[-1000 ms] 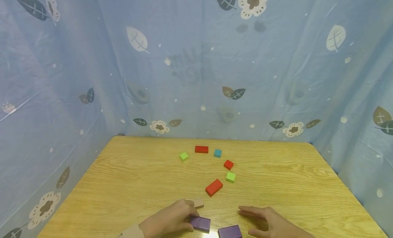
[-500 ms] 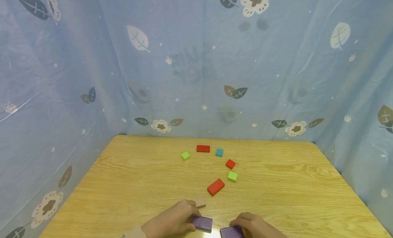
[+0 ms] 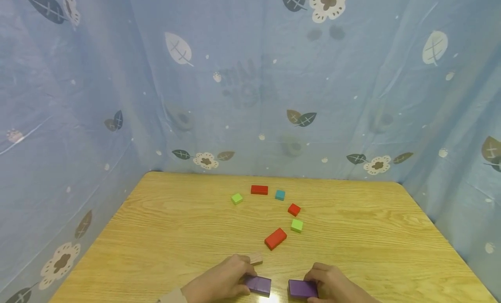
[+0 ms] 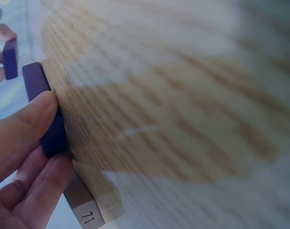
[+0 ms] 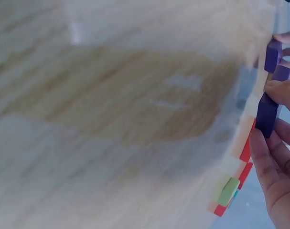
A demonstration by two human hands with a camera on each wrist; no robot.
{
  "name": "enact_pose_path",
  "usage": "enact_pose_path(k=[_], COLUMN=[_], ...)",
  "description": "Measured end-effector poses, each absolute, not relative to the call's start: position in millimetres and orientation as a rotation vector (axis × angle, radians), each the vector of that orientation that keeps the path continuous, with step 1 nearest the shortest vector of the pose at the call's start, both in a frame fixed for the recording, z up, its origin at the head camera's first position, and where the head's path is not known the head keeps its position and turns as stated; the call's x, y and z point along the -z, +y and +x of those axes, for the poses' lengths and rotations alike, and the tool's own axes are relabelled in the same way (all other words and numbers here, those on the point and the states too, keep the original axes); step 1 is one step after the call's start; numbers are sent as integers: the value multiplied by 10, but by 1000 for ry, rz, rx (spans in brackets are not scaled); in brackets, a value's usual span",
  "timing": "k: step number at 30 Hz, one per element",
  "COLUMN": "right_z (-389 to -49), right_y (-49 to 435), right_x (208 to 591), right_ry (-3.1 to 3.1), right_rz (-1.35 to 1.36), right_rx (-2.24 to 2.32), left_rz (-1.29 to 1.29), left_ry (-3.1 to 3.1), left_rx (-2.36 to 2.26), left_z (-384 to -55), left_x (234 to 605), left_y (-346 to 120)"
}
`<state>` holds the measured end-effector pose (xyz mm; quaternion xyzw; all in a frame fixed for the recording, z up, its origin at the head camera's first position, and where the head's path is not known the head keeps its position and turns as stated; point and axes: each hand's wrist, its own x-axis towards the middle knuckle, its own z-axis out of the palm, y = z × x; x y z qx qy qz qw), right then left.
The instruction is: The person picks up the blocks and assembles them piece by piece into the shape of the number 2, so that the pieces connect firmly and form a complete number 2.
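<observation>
Near the front of the table, my left hand [image 3: 227,278] pinches a purple rectangular block [image 3: 260,285] between thumb and fingers. A plain wooden block [image 3: 256,259] lies just beyond those fingers; the left wrist view shows "71" printed on its end. To the right, a second purple block [image 3: 302,289] is gripped at its right end by my right hand [image 3: 338,286]. In the right wrist view, thumb and fingertips hold this purple block [image 5: 268,114] on opposite sides. A short gap separates the two purple blocks, which lie roughly side by side.
Beyond the hands, a long red block [image 3: 275,238], a green block [image 3: 297,225] and a small red block [image 3: 294,209] lie on the wooden table [image 3: 176,224]. Farther back are a blue block [image 3: 280,195], another red block [image 3: 259,190] and another green block [image 3: 236,198]. A patterned blue curtain [image 3: 235,120] surrounds the table.
My right hand has come left from beside the second purple block and taken hold of it. That block has turned straighter and shifted slightly right and away from me. The left hand keeps its grip.
</observation>
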<state>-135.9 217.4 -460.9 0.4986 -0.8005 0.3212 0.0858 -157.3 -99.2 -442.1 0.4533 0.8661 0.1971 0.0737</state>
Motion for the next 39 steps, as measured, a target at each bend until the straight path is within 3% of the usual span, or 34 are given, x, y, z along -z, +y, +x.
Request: enact_pose_path(k=[20,39], right_z=[-1409,-1517], right_y=[2144,2031], right_x=[4416,4439], right_ry=[-2753,-2710], right_rz=[1283,1299], right_rx=[-1057,-985], left_rz=[1357,1372], left_ry=[2597,2602], left_rx=[-579,-565], left_z=[-1579,-1592], left_x=[4421,4425], left_y=[-994,-996])
